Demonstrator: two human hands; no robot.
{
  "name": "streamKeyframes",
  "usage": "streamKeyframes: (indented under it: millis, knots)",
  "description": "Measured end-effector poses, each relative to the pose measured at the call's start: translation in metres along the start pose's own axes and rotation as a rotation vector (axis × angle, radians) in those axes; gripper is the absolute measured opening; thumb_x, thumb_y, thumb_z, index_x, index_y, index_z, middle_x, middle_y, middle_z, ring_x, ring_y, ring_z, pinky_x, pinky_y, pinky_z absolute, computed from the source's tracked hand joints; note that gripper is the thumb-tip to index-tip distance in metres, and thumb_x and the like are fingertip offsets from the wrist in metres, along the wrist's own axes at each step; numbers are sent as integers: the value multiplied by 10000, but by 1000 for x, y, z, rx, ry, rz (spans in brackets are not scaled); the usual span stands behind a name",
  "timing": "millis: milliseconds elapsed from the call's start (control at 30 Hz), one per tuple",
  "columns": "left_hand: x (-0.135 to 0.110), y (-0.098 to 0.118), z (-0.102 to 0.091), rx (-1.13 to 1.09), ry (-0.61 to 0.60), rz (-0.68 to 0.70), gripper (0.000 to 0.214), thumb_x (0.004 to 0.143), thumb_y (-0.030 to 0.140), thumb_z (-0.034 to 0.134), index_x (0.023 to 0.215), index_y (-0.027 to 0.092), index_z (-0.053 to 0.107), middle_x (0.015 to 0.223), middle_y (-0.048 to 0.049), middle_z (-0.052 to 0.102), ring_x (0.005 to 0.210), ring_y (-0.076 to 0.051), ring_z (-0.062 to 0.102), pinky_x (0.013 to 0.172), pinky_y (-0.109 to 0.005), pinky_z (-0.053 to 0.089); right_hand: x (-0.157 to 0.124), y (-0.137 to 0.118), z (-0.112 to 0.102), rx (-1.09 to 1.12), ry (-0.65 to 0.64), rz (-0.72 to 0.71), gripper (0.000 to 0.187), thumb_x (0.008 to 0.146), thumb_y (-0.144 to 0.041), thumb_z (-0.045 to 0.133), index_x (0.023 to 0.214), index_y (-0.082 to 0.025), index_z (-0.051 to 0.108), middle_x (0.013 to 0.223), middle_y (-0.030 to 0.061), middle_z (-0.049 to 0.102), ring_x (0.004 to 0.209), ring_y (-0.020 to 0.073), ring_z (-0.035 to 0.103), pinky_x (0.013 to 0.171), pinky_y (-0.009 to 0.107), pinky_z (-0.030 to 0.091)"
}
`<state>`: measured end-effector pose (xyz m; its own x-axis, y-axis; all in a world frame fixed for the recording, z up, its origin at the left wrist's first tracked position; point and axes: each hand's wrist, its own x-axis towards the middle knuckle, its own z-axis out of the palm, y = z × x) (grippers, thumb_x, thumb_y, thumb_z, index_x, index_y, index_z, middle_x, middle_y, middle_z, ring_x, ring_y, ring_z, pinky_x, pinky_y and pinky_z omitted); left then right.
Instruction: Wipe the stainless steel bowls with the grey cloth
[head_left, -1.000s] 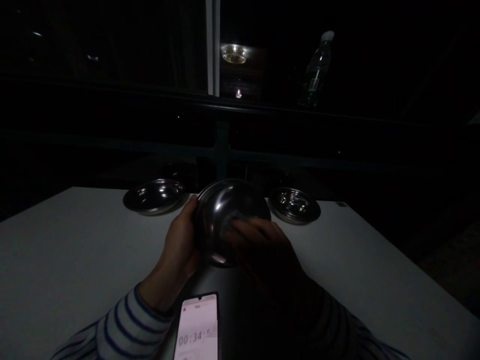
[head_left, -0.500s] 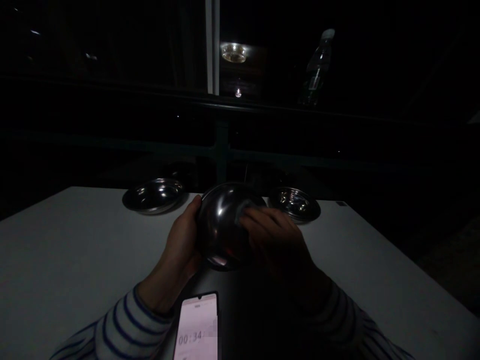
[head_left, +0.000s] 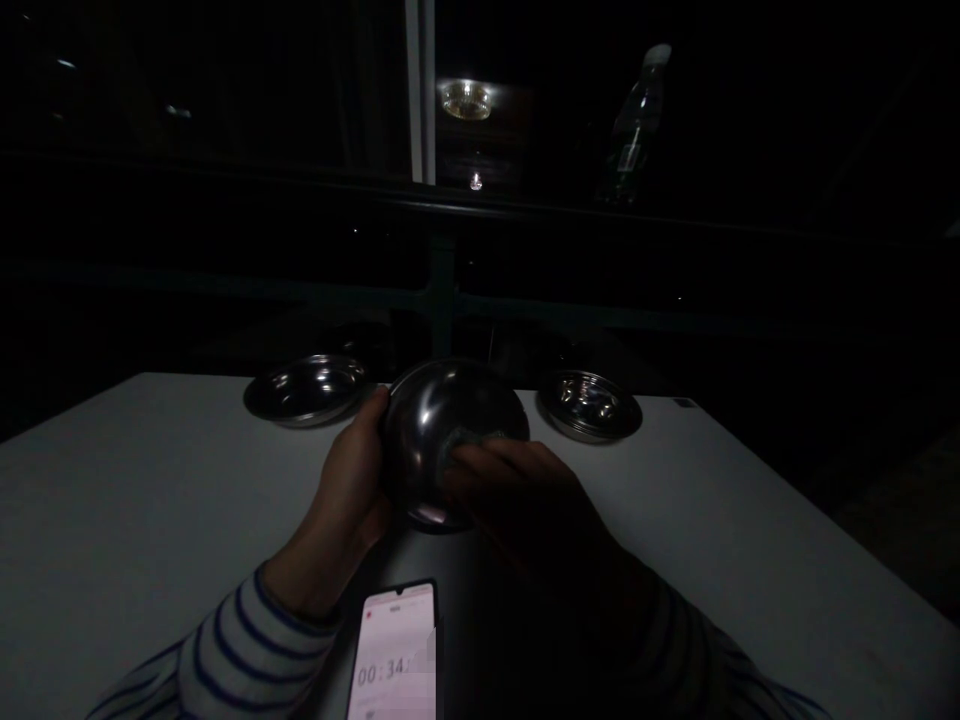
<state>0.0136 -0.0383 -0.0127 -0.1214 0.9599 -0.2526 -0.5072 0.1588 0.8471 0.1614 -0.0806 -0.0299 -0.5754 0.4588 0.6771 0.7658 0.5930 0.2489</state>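
Note:
A shiny metal bowl (head_left: 431,400) is tilted up over the table, its rounded outside toward me. My left hand (head_left: 351,480) grips its left rim, thumb along the edge. Against the bowl's outer face, my right hand (head_left: 517,490) presses a thin greyish cloth (head_left: 463,440), of which only a small part shows past the fingertips. Deep shadow hides most of the right palm. Below the bowl lies a phone (head_left: 394,655) with a lit screen showing a timer.
A second metal bowl (head_left: 307,392) sits at the table's back left, and a metal bowl or stack of bowls (head_left: 589,405) at the back right. The white table (head_left: 150,500) ends before a dark window. A plastic bottle (head_left: 634,130) stands beyond.
My right hand has slid left and slightly down across the bowl with the cloth. The bowl and my left hand have shifted a little to the left.

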Motion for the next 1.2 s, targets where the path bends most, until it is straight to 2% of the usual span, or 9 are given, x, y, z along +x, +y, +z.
streamKeyframes:
  millis: [133, 267, 333, 433, 600, 733, 933, 1067, 1200]
  knots:
    - [0, 0, 0, 17, -33, -30, 228, 783, 341, 535, 771, 145, 651, 621, -38, 672, 531, -160, 623, 506, -253, 503, 0, 1, -1, 17, -23, 93, 193, 878, -215, 446, 1034, -197, 558, 1081, 20, 615, 932, 173, 493, 681, 303, 358]
    - [0, 3, 1, -28, 8, 15, 202, 796, 313, 516, 788, 154, 640, 599, -17, 658, 514, -145, 611, 470, -230, 486, -1, 1, -1, 74, -116, 11, 139, 845, -190, 487, 954, -202, 573, 991, 0, 626, 837, 160, 496, 610, 303, 346]
    - [1, 4, 1, -46, 24, 45, 191, 791, 307, 522, 781, 157, 639, 598, -15, 655, 510, -141, 609, 463, -223, 481, -1, 0, 1, 70, -79, 10, 155, 852, -197, 484, 982, -202, 567, 1011, -3, 625, 862, 161, 493, 628, 306, 356]
    - [1, 4, 1, -1, 7, -3, 201, 777, 320, 547, 774, 147, 651, 604, -30, 658, 526, -153, 618, 487, -239, 493, -1, 0, 2, 61, -21, 75, 208, 862, -211, 477, 1059, -201, 543, 1088, 9, 607, 934, 170, 486, 683, 309, 372]
    - [-1, 5, 1, -58, 69, 38, 196, 779, 319, 546, 813, 155, 648, 611, -12, 655, 516, -142, 611, 481, -237, 493, -1, 1, -1, 119, -104, 4, 146, 830, -176, 497, 954, -194, 572, 989, 4, 630, 821, 160, 506, 606, 296, 356]
    - [-2, 1, 1, -19, 23, 11, 228, 777, 345, 551, 793, 144, 657, 641, -32, 671, 528, -146, 618, 487, -240, 499, -2, 2, 1, 93, 12, 42, 198, 869, -221, 468, 1052, -205, 543, 1057, 11, 621, 908, 166, 498, 671, 298, 371]
    - [0, 8, -1, -86, 13, 50, 198, 805, 308, 513, 815, 164, 649, 636, -11, 665, 518, -129, 607, 474, -218, 492, -3, 4, -2, 158, -125, -1, 177, 837, -197, 491, 1001, -195, 560, 1061, 2, 613, 850, 162, 497, 626, 297, 355]
    - [1, 8, 0, -99, 36, 56, 221, 810, 321, 506, 810, 155, 652, 660, -22, 670, 550, -134, 613, 497, -223, 503, -3, 3, -1, 112, -64, 11, 233, 849, -170, 479, 1073, -201, 536, 1101, 0, 603, 927, 169, 485, 656, 300, 364]
    - [1, 7, 1, -117, 34, 95, 212, 798, 321, 528, 821, 155, 658, 722, -31, 685, 611, -144, 626, 530, -223, 515, -3, 4, 0, 94, -29, -33, 173, 858, -195, 474, 1006, -188, 564, 1044, 6, 627, 839, 162, 496, 611, 300, 353]
